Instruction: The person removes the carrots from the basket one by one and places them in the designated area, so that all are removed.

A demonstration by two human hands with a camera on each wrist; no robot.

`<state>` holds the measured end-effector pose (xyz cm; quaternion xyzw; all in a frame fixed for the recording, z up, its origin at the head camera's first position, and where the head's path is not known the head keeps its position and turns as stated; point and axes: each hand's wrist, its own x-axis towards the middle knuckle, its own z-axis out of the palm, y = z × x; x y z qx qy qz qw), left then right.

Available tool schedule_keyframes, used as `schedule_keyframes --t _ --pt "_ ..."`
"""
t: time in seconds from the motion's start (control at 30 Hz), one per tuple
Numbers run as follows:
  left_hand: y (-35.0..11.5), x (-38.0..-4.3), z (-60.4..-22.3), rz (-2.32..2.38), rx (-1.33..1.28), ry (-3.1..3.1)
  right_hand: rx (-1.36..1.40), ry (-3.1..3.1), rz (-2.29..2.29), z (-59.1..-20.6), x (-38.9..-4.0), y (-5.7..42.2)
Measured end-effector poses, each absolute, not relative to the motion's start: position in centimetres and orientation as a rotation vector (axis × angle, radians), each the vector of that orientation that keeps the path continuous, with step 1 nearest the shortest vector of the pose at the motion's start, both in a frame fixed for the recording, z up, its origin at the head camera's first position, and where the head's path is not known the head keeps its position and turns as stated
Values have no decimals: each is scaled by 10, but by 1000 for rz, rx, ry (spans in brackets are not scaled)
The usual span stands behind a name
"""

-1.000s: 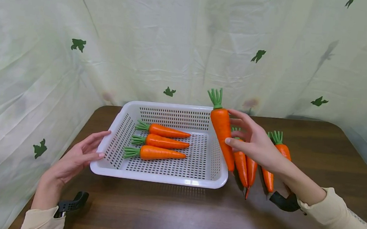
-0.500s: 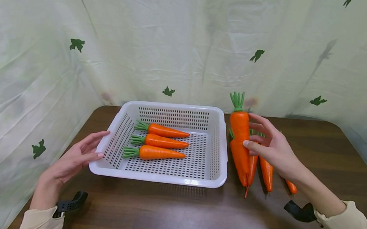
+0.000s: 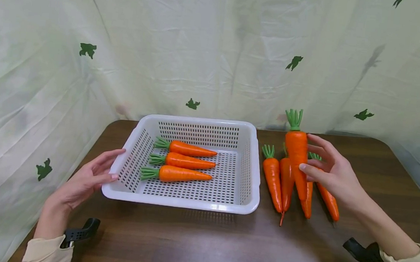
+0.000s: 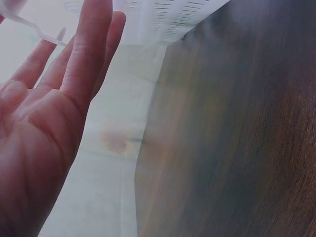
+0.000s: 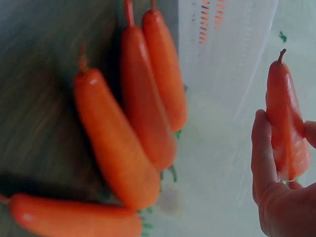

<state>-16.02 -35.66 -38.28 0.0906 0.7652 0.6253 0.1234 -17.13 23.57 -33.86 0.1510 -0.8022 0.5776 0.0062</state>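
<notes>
In the head view, my right hand (image 3: 335,175) pinches a large orange carrot (image 3: 297,151) with a green top, thumb on the near side and fingers behind. The carrot is upright, green end up, in front of other carrots. My right wrist view shows this held carrot (image 5: 285,118) tip up between the fingers. At the left, my left hand (image 3: 83,180) touches the rim of a white perforated plastic basket (image 3: 181,202) with thumb and fingertips. Its fingers (image 4: 81,64) look fairly straight in the left wrist view. Three carrots (image 3: 187,175) lie side by side in the basket, green ends left.
Several more carrots lie on the dark wooden table (image 3: 185,245) right of the basket, the leftmost carrot (image 3: 273,184) close to its wall. A pale cloth with green leaf shapes (image 3: 216,56) hangs behind. Black wrist straps (image 3: 83,232) sit at the cuffs.
My right hand has moved right with the carrot, away from the basket's right rim and over the table carrots. The left hand and basket have stayed put.
</notes>
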Motion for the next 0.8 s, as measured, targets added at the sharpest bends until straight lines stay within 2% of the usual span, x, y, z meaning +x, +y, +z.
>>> schedule_keyframes --t 0.8 --pt "-356 -159 -383 1819 256 2262 338 -2626 1598 -361 -160 286"
